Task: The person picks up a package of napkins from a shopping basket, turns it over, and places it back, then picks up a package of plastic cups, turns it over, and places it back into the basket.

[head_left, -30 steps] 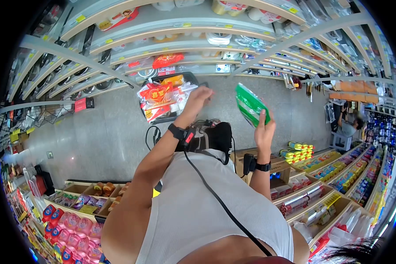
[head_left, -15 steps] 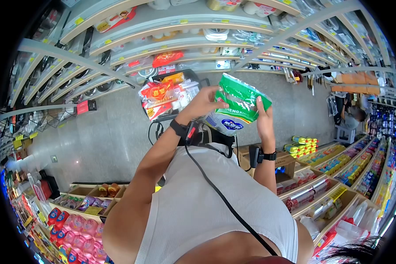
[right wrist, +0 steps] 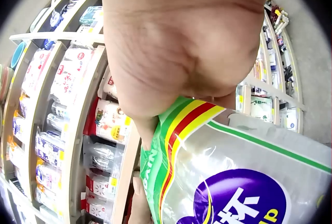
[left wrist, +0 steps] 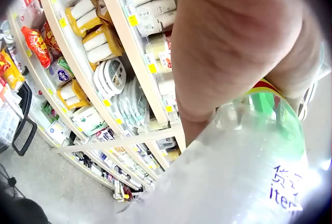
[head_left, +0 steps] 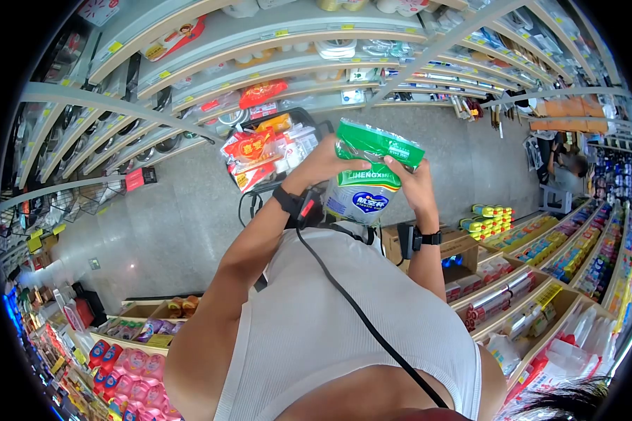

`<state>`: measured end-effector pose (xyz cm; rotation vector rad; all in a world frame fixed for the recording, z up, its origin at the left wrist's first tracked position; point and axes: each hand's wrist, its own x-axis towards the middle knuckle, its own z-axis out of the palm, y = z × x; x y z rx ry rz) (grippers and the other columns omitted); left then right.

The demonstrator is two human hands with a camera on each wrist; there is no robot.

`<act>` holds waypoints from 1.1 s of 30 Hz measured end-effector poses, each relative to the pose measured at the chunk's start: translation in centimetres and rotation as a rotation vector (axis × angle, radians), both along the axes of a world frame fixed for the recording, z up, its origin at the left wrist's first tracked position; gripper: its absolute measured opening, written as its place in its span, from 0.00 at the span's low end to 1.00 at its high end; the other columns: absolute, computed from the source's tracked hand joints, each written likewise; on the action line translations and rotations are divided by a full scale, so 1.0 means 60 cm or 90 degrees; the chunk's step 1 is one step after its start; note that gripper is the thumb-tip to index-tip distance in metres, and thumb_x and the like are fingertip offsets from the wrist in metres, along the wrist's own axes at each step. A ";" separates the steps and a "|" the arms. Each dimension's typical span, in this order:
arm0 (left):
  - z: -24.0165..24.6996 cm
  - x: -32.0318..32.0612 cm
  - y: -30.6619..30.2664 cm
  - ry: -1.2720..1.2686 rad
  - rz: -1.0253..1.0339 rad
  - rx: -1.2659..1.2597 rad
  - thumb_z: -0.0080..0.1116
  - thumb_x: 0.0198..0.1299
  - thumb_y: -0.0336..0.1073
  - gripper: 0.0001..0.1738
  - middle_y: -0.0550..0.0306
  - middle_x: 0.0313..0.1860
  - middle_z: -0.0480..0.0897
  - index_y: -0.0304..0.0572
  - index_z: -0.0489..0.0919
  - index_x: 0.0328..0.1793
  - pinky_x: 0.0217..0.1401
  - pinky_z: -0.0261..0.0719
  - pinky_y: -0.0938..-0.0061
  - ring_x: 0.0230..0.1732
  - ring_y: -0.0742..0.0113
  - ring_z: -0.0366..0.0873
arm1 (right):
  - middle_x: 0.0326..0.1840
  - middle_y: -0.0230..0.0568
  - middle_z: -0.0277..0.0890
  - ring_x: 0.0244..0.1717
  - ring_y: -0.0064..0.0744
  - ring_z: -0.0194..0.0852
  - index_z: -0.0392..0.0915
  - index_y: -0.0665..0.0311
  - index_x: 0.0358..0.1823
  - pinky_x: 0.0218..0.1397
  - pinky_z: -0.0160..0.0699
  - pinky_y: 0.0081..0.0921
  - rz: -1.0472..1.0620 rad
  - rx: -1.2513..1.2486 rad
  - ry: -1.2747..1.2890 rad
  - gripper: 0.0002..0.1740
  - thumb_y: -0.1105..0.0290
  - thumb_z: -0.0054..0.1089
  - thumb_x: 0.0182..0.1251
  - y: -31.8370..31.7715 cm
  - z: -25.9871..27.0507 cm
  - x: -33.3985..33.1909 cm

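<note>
Both hands hold a bag of plastic cups (head_left: 361,200), green at the top and clear below with a blue oval label, in front of the waist. My left hand (head_left: 323,165) grips its left side, thumb across the green front. The right hand (head_left: 418,186) pinches the upper right part, with the thumb on the front. In the left wrist view, the palm of the left hand (left wrist: 238,47) covers part of the clear bag (left wrist: 218,177). From the right wrist, the right hand (right wrist: 181,47) shows above the bag's striped edge (right wrist: 192,125); most of its fingertips are hidden.
A black shopping basket (head_left: 300,114) filled with red and white packs stands on the grey floor (head_left: 189,224), beyond the left hand. Long shelves (head_left: 288,67) of goods run along the far side. Wooden display bins (head_left: 512,298) flank the person. Another person (head_left: 565,172) is at the far right.
The right hand has brought the bag leftward, turning its printed front into view. My left hand, empty beside the basket before, has taken hold of the bag. The right thumb has shifted onto the front.
</note>
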<state>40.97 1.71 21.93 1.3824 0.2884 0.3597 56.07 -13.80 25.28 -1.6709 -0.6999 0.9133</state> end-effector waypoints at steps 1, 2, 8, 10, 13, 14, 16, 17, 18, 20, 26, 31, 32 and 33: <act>0.001 0.001 -0.001 -0.005 -0.002 -0.020 0.73 0.51 0.35 0.21 0.58 0.45 0.84 0.37 0.80 0.51 0.48 0.76 0.74 0.44 0.73 0.79 | 0.39 0.38 0.84 0.38 0.21 0.78 0.82 0.72 0.44 0.42 0.77 0.23 -0.014 0.021 0.023 0.12 0.71 0.65 0.64 0.001 -0.004 -0.001; 0.001 0.001 -0.001 -0.005 -0.003 -0.019 0.73 0.51 0.35 0.21 0.58 0.45 0.84 0.37 0.80 0.51 0.48 0.76 0.74 0.44 0.73 0.79 | 0.39 0.38 0.84 0.38 0.21 0.78 0.82 0.72 0.44 0.42 0.77 0.23 -0.015 0.022 0.023 0.12 0.71 0.65 0.64 0.001 -0.008 -0.001; -0.011 0.002 -0.007 0.003 -0.006 -0.093 0.72 0.51 0.29 0.18 0.59 0.43 0.84 0.38 0.82 0.49 0.47 0.77 0.76 0.44 0.73 0.80 | 0.39 0.38 0.84 0.38 0.21 0.78 0.82 0.72 0.44 0.41 0.77 0.22 0.006 -0.002 0.037 0.12 0.71 0.65 0.64 0.000 -0.018 0.000; -0.016 0.001 -0.005 0.022 -0.004 -0.079 0.71 0.51 0.29 0.17 0.59 0.42 0.85 0.37 0.82 0.48 0.46 0.77 0.76 0.42 0.73 0.80 | 0.40 0.39 0.83 0.39 0.22 0.79 0.82 0.73 0.44 0.41 0.78 0.23 -0.002 0.001 0.075 0.12 0.71 0.65 0.65 0.002 -0.014 -0.005; -0.020 0.000 -0.003 0.031 -0.009 -0.088 0.71 0.51 0.29 0.17 0.58 0.43 0.85 0.37 0.82 0.48 0.47 0.77 0.76 0.43 0.72 0.80 | 0.41 0.40 0.83 0.39 0.23 0.79 0.81 0.73 0.45 0.42 0.78 0.23 -0.003 0.013 0.096 0.12 0.71 0.64 0.65 0.001 -0.021 -0.006; -0.019 0.000 -0.005 0.033 -0.010 -0.088 0.71 0.51 0.29 0.17 0.58 0.43 0.85 0.37 0.82 0.48 0.47 0.77 0.76 0.43 0.72 0.80 | 0.41 0.40 0.83 0.39 0.23 0.79 0.81 0.73 0.45 0.42 0.78 0.23 -0.003 0.013 0.098 0.12 0.71 0.64 0.65 0.001 -0.024 -0.006; -0.016 0.000 -0.010 0.009 0.026 -0.082 0.70 0.52 0.32 0.14 0.59 0.39 0.86 0.37 0.84 0.46 0.45 0.76 0.77 0.40 0.74 0.80 | 0.41 0.40 0.83 0.40 0.23 0.79 0.81 0.73 0.45 0.43 0.78 0.22 -0.019 0.021 0.103 0.12 0.72 0.63 0.65 0.000 -0.030 -0.007; -0.018 0.000 -0.010 0.011 0.024 -0.083 0.70 0.52 0.32 0.14 0.59 0.39 0.86 0.37 0.84 0.46 0.45 0.76 0.77 0.40 0.74 0.80 | 0.41 0.40 0.83 0.40 0.23 0.79 0.81 0.73 0.45 0.43 0.78 0.22 -0.021 0.021 0.104 0.12 0.72 0.63 0.65 0.000 -0.030 -0.007; -0.021 0.001 -0.010 0.011 0.020 -0.100 0.70 0.53 0.33 0.14 0.59 0.39 0.86 0.37 0.84 0.46 0.45 0.76 0.77 0.40 0.74 0.80 | 0.41 0.40 0.83 0.40 0.23 0.79 0.81 0.73 0.45 0.43 0.78 0.22 -0.024 0.023 0.112 0.12 0.72 0.63 0.66 -0.001 -0.029 -0.007; -0.016 0.001 -0.012 0.013 0.015 -0.117 0.70 0.54 0.34 0.15 0.59 0.39 0.86 0.37 0.84 0.46 0.46 0.76 0.78 0.40 0.74 0.80 | 0.41 0.40 0.83 0.40 0.23 0.80 0.81 0.73 0.45 0.43 0.78 0.22 -0.028 0.023 0.120 0.11 0.72 0.63 0.66 -0.003 -0.030 -0.008; -0.024 0.004 -0.009 0.055 -0.004 -0.156 0.69 0.55 0.30 0.17 0.56 0.46 0.85 0.36 0.81 0.50 0.50 0.78 0.75 0.46 0.71 0.81 | 0.41 0.40 0.83 0.40 0.23 0.79 0.81 0.72 0.45 0.43 0.78 0.22 -0.037 0.028 0.115 0.11 0.71 0.62 0.66 -0.007 -0.038 -0.010; -0.032 0.004 -0.007 0.072 -0.005 -0.135 0.69 0.55 0.30 0.16 0.56 0.45 0.85 0.36 0.81 0.50 0.49 0.78 0.75 0.45 0.72 0.81 | 0.42 0.40 0.83 0.42 0.24 0.79 0.81 0.71 0.47 0.46 0.77 0.23 -0.029 0.012 0.126 0.12 0.72 0.64 0.65 -0.013 -0.040 -0.009; -0.033 0.004 -0.007 0.075 -0.006 -0.137 0.69 0.55 0.30 0.16 0.56 0.45 0.85 0.36 0.81 0.50 0.49 0.78 0.75 0.45 0.72 0.81 | 0.42 0.40 0.83 0.42 0.24 0.79 0.81 0.71 0.47 0.46 0.77 0.23 -0.030 0.010 0.128 0.12 0.72 0.64 0.65 -0.015 -0.041 -0.010; -0.033 0.004 -0.008 0.075 0.005 -0.141 0.69 0.55 0.30 0.16 0.56 0.44 0.85 0.36 0.81 0.49 0.49 0.78 0.76 0.45 0.72 0.81 | 0.45 0.41 0.82 0.44 0.25 0.78 0.79 0.71 0.49 0.47 0.76 0.24 -0.006 0.018 0.133 0.15 0.71 0.66 0.63 -0.018 -0.042 -0.010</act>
